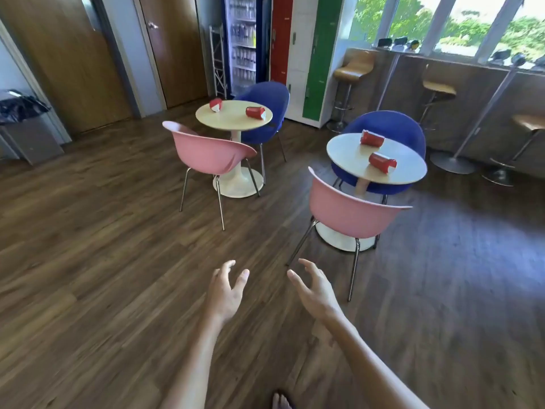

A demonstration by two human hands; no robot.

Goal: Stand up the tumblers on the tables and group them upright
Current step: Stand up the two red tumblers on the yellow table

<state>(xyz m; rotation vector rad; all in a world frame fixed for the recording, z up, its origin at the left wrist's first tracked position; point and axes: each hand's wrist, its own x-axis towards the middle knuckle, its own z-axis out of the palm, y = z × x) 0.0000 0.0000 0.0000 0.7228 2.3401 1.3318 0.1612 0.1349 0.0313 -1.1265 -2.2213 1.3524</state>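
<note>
Two round white tables stand ahead of me. On the far left table (233, 121) lie two red tumblers on their sides, one at its left edge (215, 105) and one at the right (255, 112). The nearer right table (348, 156) holds two more red tumblers lying down, one at the back (372, 138) and one nearer the front (382, 162). My left hand (225, 290) and my right hand (315, 287) hover over the wooden floor, well short of both tables, fingers spread and holding nothing.
A pink chair (211, 153) and a blue chair (267, 110) flank the left table; another pink chair (351, 215) and blue chair (389, 125) flank the right one. Bar stools (354, 69) line the window counter. A drinks fridge (243, 42) and lockers (298, 54) stand behind.
</note>
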